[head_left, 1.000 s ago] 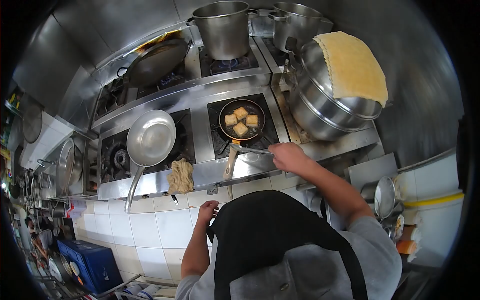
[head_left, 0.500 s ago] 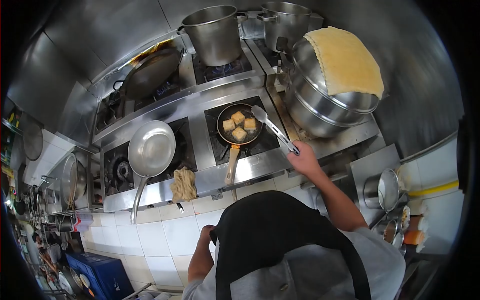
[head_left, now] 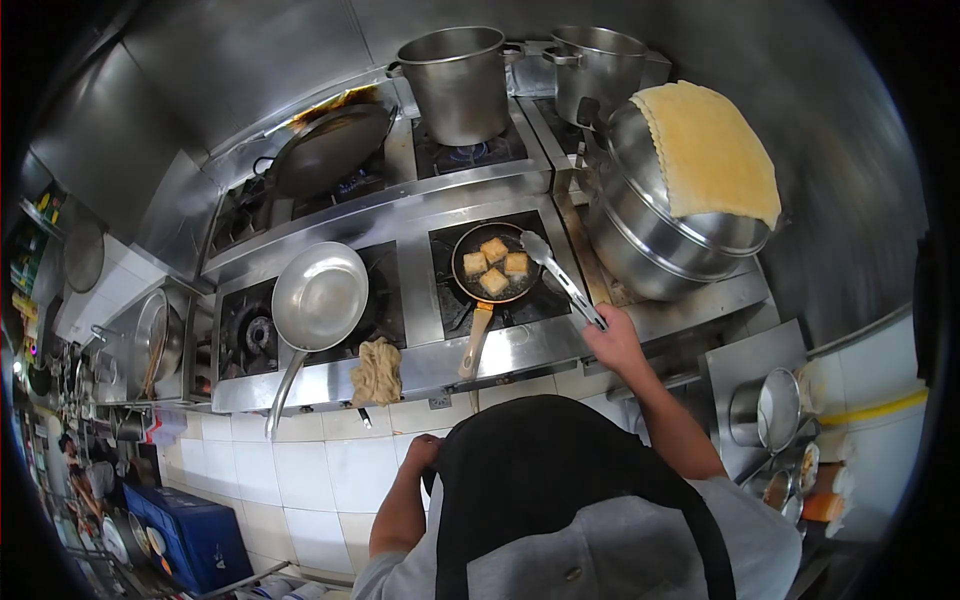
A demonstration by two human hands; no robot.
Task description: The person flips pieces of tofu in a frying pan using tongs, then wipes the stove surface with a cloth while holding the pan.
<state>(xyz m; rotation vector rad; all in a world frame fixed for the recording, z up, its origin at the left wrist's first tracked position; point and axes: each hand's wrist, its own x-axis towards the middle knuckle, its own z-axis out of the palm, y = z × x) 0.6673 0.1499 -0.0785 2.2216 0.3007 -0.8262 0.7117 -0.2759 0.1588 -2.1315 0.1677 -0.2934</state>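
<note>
My right hand point(head_left: 614, 338) grips the handle end of metal tongs point(head_left: 568, 281). The head of the tongs is at the right rim of a small frying pan point(head_left: 463, 288), with no food between its jaws. Several golden-brown square pieces that look like tofu point(head_left: 493, 282) sit in bubbling oil in that pan, whose wooden-coloured handle point(head_left: 476, 345) points toward me. Low beside the black apron point(head_left: 545, 440), my left hand point(head_left: 424, 450) rests against its edge; its fingers are mostly hidden.
A steel frying pan point(head_left: 320, 297) and a crumpled cloth point(head_left: 377, 371) lie left on the stove. Behind stand a dark wok point(head_left: 330, 150) and two tall pots point(head_left: 455, 90) point(head_left: 598, 75). At right, a large steamer point(head_left: 650, 240) carries a folded yellow cloth point(head_left: 710, 150).
The whole view has shifted, so the stove appears lower and slightly further right. The tongs stay in my right hand near the pan's rim, and the food pieces keep their arrangement.
</note>
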